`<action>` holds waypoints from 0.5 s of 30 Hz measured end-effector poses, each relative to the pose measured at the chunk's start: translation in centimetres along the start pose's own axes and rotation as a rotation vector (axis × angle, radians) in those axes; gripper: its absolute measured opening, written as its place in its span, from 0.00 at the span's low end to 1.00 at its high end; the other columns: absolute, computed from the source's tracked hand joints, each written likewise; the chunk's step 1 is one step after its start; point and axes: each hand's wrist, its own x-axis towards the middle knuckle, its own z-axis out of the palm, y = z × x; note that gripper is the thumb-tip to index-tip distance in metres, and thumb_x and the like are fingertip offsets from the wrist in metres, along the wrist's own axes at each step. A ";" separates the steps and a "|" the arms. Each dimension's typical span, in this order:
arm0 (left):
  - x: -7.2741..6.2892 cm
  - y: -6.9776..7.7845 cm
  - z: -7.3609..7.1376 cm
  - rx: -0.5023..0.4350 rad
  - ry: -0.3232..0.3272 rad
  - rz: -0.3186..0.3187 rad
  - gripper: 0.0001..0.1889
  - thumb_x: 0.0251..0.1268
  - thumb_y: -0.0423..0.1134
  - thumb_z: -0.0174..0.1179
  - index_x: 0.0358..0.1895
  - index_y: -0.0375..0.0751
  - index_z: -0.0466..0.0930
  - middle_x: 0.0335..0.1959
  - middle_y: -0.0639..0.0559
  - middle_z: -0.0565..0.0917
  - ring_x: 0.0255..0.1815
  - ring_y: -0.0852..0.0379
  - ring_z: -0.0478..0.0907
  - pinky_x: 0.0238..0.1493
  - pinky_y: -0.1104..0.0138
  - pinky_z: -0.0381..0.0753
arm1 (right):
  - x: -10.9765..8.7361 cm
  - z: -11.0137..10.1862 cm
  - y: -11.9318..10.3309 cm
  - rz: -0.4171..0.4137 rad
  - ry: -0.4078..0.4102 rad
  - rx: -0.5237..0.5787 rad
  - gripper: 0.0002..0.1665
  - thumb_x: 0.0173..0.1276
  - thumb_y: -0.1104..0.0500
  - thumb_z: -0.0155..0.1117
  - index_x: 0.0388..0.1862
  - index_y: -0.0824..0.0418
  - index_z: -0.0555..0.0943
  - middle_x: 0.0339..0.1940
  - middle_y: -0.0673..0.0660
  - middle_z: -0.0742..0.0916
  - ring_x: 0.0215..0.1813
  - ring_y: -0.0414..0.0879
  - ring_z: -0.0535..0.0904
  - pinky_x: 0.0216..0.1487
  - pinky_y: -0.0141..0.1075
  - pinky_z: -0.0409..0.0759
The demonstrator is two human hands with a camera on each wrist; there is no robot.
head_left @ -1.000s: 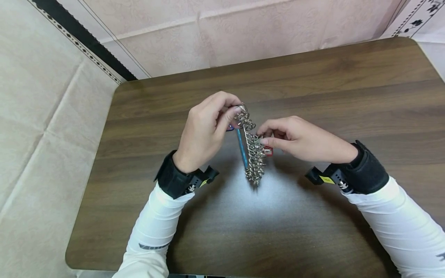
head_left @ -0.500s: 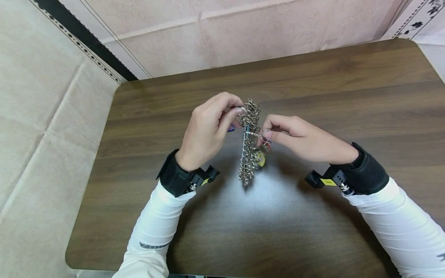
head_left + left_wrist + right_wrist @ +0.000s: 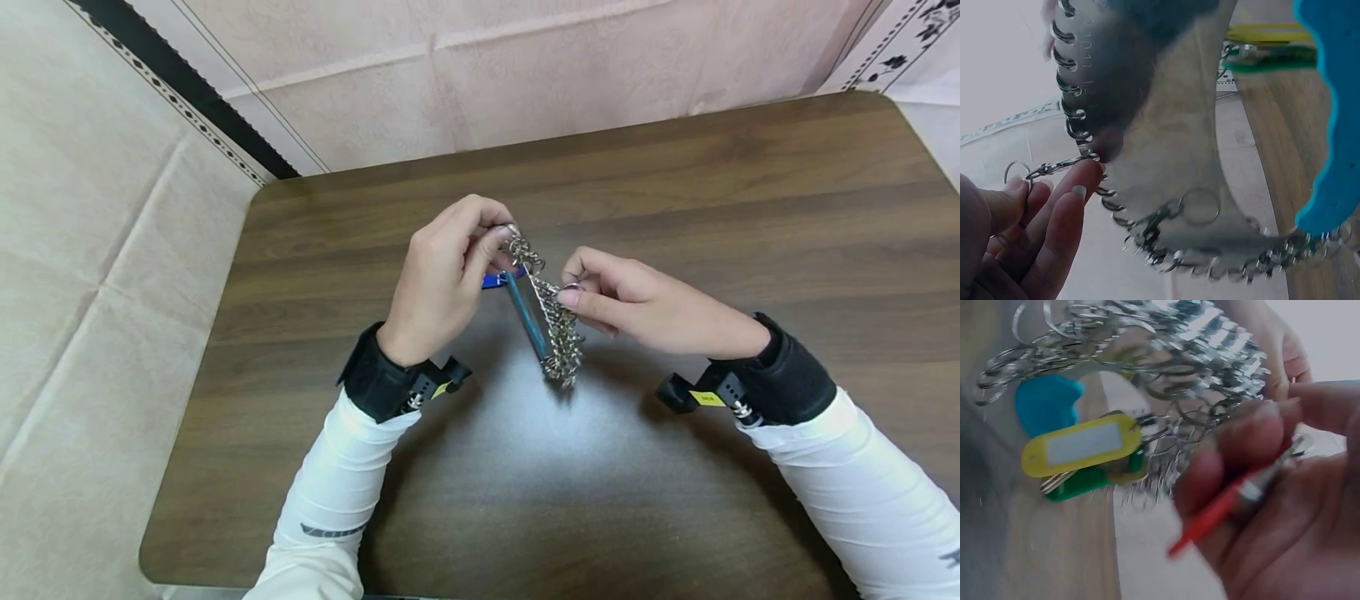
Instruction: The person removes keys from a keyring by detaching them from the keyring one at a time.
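Two hands, one very jangly key holder

So the key holder [image 3: 566, 337] is sitting between both hands over the middle of the table [image 3: 420, 508], tilting a bit so its near end is leaning right. I can't tell whether that end is touching the wood or hovering just above it.

The left hand [image 3: 442, 283] is clamping down at the far end: in the left wrist view, thumb and fingers are pinching a split ring, and the clip [image 3: 1054, 166] on it is hooking into the rim. My guess is that this grip is doing the steadying, since the metal plate [image 3: 1175, 131] is hanging face-on beside the fingers, with the small engraved numbers [image 3: 1086, 56] showing along its edge. A blue tag [image 3: 492, 281] is poking out below that hand, on the left.

The right hand [image 3: 637, 300] is working on the right side, fingers curling in around a red tag [image 3: 1210, 515] and its metal end. That picture's blurry, so I can't tell if the tag is actually linking to the rim. Pinching from the side is probably leaving the crowded clips visible.

The teal handle [image 3: 1335, 125] is facing left, away from the right hand, likely so the clip side is facing the right fingers. A yellow tag [image 3: 1082, 445] is dangling near it, partly covering a green tag [image 3: 1079, 484]; both seem to be hanging off the rings.
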 end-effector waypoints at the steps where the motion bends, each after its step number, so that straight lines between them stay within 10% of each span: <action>1: 0.0 0.0 -0.1 -0.002 0.007 -0.003 0.07 0.74 0.32 0.57 0.46 0.30 0.78 0.38 0.43 0.82 0.32 0.59 0.85 0.37 0.73 0.85 | 0.0 -0.1 0.0 0.027 0.004 -0.044 0.09 0.83 0.55 0.50 0.46 0.59 0.72 0.25 0.53 0.75 0.27 0.46 0.70 0.28 0.36 0.70; 15: 0.1 -0.2 -0.3 0.010 0.004 -0.026 0.07 0.72 0.31 0.60 0.47 0.30 0.78 0.38 0.43 0.83 0.31 0.59 0.85 0.38 0.71 0.86 | -0.4 -1.6 0.0 0.047 0.048 -0.197 0.16 0.82 0.53 0.51 0.32 0.55 0.77 0.23 0.48 0.69 0.26 0.41 0.65 0.26 0.36 0.63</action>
